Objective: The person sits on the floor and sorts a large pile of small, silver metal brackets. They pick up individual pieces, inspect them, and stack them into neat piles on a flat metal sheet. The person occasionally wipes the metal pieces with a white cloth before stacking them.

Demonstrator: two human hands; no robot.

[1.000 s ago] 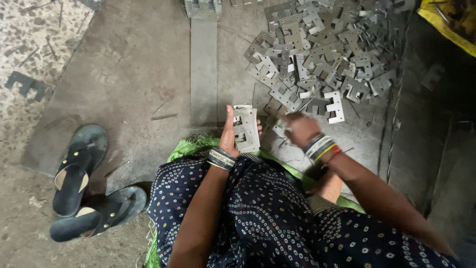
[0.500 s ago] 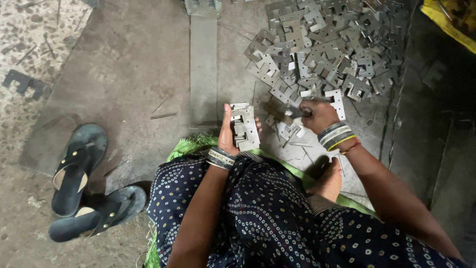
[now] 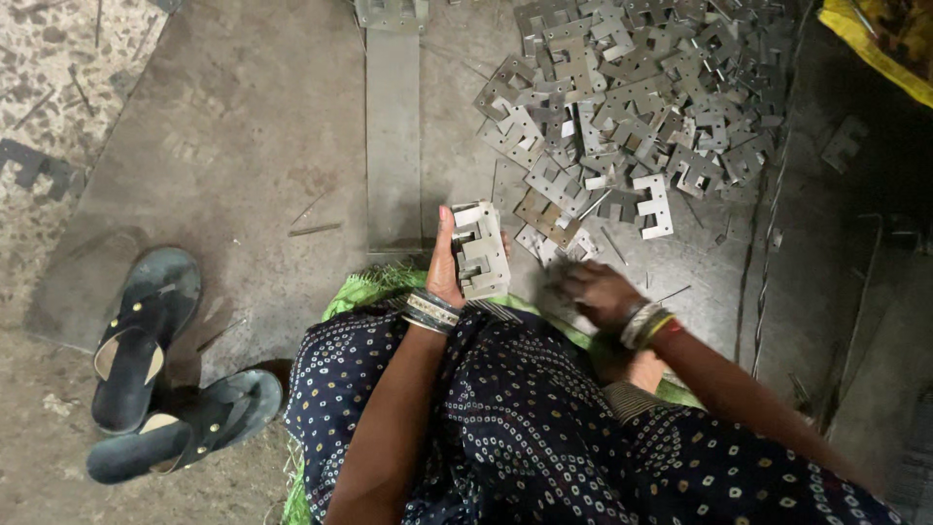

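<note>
My left hand (image 3: pixel 445 267) fingers clamp one stack of metal plates (image 3: pixel 480 250); right hand (image 3: pixel 593 290) blurred, grip unclear. Plate pile (image 3: pixel 632 97) ahead, bare floor (image 3: pixel 243 146) left, two sandals (image 3: pixel 146 335).

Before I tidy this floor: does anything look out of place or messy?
Yes. The plates lie in a jumbled, overlapping heap, unlike the neat stack in the left hand. One stray plate sits apart at right.

dim, flat light | dark right edge | right hand (image 3: pixel 595 290) motion-blurred | centre sharp
</note>
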